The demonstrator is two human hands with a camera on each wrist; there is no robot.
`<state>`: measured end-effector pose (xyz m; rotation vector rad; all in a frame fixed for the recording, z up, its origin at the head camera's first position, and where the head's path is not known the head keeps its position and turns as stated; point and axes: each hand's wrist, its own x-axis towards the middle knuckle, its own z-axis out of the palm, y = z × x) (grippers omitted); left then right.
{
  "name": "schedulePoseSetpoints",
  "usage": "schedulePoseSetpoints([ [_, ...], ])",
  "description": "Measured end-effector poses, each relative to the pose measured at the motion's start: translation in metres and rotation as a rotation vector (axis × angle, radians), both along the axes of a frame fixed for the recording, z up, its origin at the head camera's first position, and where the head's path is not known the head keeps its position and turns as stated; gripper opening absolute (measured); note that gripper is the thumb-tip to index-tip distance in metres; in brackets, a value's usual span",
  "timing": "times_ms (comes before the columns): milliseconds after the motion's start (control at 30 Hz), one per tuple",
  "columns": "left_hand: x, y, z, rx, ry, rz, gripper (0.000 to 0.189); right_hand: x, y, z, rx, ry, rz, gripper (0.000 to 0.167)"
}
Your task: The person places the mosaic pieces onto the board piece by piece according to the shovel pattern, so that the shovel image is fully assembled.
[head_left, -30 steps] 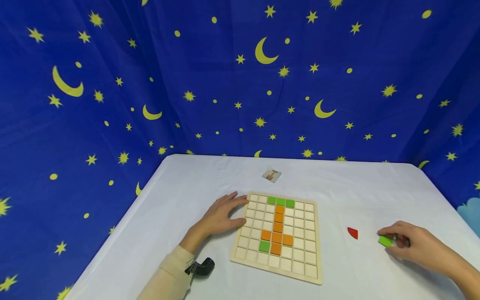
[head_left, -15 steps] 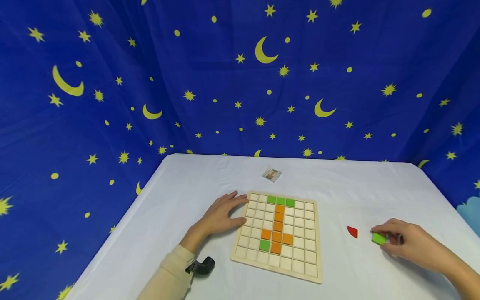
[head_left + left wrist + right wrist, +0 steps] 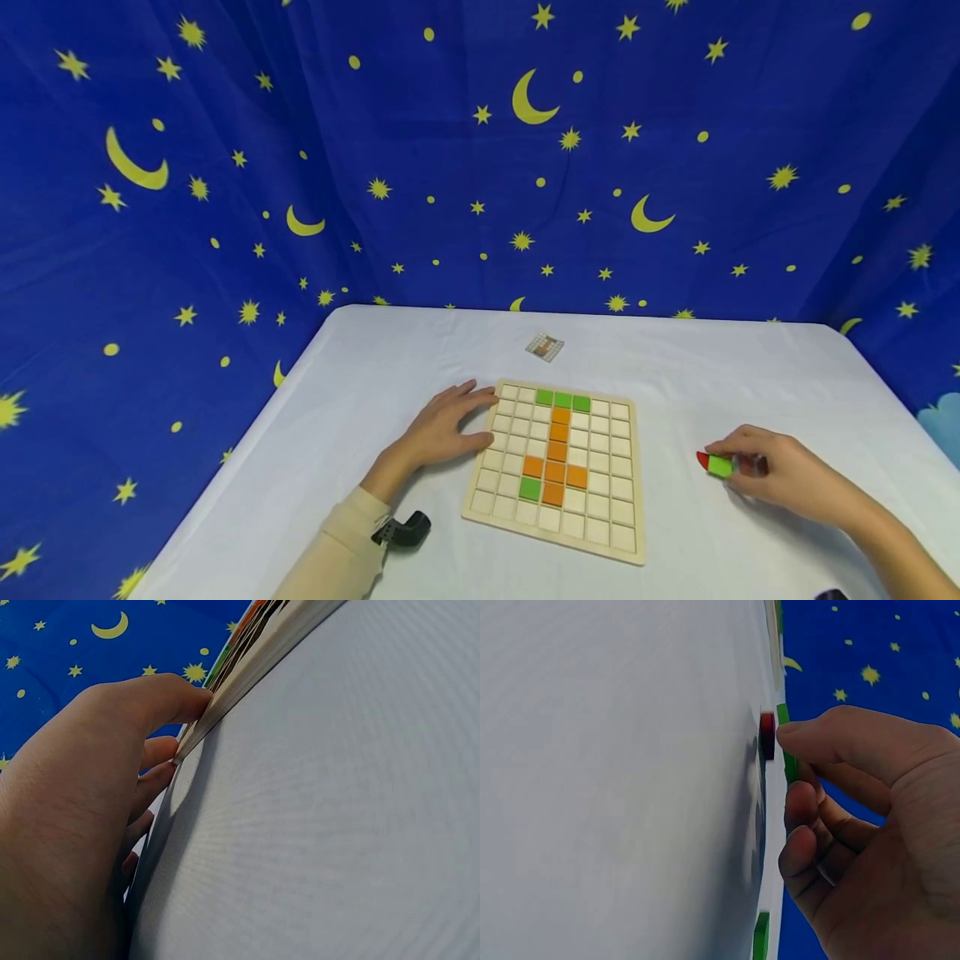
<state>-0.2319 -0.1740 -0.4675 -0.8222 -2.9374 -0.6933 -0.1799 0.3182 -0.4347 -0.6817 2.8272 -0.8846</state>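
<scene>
In the head view, my left hand (image 3: 446, 427) lies at the left edge of the wooden grid board (image 3: 639, 500), fingers spread and fairly straight. Its fingertips touch the board's rim, as the left wrist view also shows. Green tiles (image 3: 562, 400) sit in the far row, and a column of orange tiles (image 3: 557, 452) runs toward me with a green tile (image 3: 530, 488) beside its near end. To the right, my right hand (image 3: 780, 467) pinches a green tile (image 3: 720, 467) between thumb and fingers. This tile partly covers a red quarter-round piece (image 3: 702, 459) on the table.
A small patterned card (image 3: 544, 347) lies beyond the board on the white-covered table (image 3: 420, 350). Near my left wrist is a black camera mount (image 3: 408, 530). In the right wrist view, another green piece (image 3: 760, 937) shows low down. A blue star curtain (image 3: 450, 167) hangs behind.
My right hand has moved left with the green tile, from right of the red piece to over its right part. The left hand and the board stay where they were.
</scene>
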Motion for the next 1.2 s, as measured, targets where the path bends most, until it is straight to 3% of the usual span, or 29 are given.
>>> schedulePoseSetpoints([
  [533,-0.001,-0.001,0.001,-0.01,0.013,-0.003,0.062,-0.009,-0.03,0.002,-0.08,-0.066,0.071,0.034],
  [1200,0.0,0.001,0.0,-0.015,-0.004,0.006,0.061,-0.014,-0.065,0.002,-0.065,-0.107,0.129,0.034],
])
